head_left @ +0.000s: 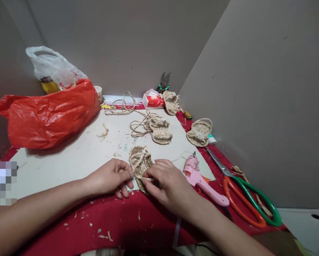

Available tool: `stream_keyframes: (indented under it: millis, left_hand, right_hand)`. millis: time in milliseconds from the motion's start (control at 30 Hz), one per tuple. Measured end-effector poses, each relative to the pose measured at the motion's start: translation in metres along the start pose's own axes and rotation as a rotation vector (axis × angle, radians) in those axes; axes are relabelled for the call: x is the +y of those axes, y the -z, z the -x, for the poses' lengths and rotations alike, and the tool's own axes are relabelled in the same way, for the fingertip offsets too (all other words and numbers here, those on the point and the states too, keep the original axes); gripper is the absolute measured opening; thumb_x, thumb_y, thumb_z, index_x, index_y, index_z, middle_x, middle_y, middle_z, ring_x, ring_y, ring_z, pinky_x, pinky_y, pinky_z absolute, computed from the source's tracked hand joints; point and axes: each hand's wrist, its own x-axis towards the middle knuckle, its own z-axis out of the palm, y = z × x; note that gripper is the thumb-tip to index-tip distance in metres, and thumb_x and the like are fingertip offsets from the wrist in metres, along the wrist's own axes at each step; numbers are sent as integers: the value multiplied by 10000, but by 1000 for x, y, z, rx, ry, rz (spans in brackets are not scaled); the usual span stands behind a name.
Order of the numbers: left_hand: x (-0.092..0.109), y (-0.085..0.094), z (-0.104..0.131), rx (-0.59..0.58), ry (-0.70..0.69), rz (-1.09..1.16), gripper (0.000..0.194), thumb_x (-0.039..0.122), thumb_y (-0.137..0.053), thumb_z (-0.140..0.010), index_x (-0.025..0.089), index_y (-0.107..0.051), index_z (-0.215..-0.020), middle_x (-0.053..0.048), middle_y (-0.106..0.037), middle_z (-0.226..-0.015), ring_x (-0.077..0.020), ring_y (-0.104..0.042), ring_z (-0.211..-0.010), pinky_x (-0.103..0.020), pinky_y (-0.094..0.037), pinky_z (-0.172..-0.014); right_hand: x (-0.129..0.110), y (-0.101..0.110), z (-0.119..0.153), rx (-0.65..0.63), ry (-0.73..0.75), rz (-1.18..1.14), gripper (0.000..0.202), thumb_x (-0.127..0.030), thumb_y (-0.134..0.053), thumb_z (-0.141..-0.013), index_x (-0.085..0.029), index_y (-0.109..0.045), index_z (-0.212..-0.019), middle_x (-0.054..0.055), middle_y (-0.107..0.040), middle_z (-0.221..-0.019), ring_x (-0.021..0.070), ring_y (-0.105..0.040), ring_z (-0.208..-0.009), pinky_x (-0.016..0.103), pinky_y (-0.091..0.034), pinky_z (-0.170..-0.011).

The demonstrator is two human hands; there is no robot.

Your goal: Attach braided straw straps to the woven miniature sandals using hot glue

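A small woven straw sandal stands near the front edge of the white board, between both hands. My left hand is at its left side, thumb and forefinger pinched together at the edge of the weave, the other fingers curled below. From the right, my right hand pinches a short straw cord across the sandal's near end between thumb and fingers. The back of the right hand hides part of the sandal. Just right of that hand lies a pink glue gun, its nozzle pointing away.
Large scissors with orange and green handles lie at the right. More straw sandals and loose straw cord are farther back. A red plastic bag fills the left rear, near a tissue pack and pruning shears.
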Motion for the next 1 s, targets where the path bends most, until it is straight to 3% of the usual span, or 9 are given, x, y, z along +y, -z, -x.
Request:
stream_keyframes:
  millis: [233, 400, 600, 867, 1000]
  left_hand:
    - [0, -10, 0, 108, 43, 184, 200, 323, -625, -777, 147, -540, -819, -27, -680, -721, -114, -656, -584, -200, -507, -522]
    - [0, -17, -1, 169, 40, 245, 268, 289, -703, -701, 172, -508, -842, 7, -650, -554, -122, -638, -562, -202, -502, -534]
    - [-1, -21, -3, 207, -5, 320, 343, 260, -739, -655, 195, -467, -853, 41, -628, -557, -125, -637, -576, -193, -490, -523]
    - [2, -27, -5, 306, 38, 370, 453, 280, -791, -624, 187, -454, -912, 52, -619, -542, -112, -625, -534, -177, -491, -499]
    - [5, -29, -6, 293, 65, 335, 388, 290, -808, -593, 159, -498, -788, 43, -602, -499, -81, -585, -470, -154, -472, -472]
  right_hand:
    - [-1, -9, 10, 39, 64, 83, 165, -142, -491, -869, -163, -574, -728, 19, -578, -663, 163, -487, -664, 372, -341, -863]
    - [-3, -17, 14, 127, 61, 158, 183, -114, -474, -855, -175, -537, -695, 7, -545, -631, 164, -459, -641, 377, -339, -863]
    - [-4, -21, 16, 157, 70, 187, 193, -99, -470, -863, -184, -522, -697, 3, -539, -636, 162, -454, -644, 388, -341, -878]
    - [-6, -21, 16, 182, 31, 125, 208, -114, -473, -862, -183, -519, -672, 2, -550, -620, 158, -471, -645, 394, -342, -879]
    - [-6, -21, 15, 195, 33, 83, 210, -135, -472, -867, -179, -534, -671, 1, -563, -617, 156, -483, -642, 394, -334, -880]
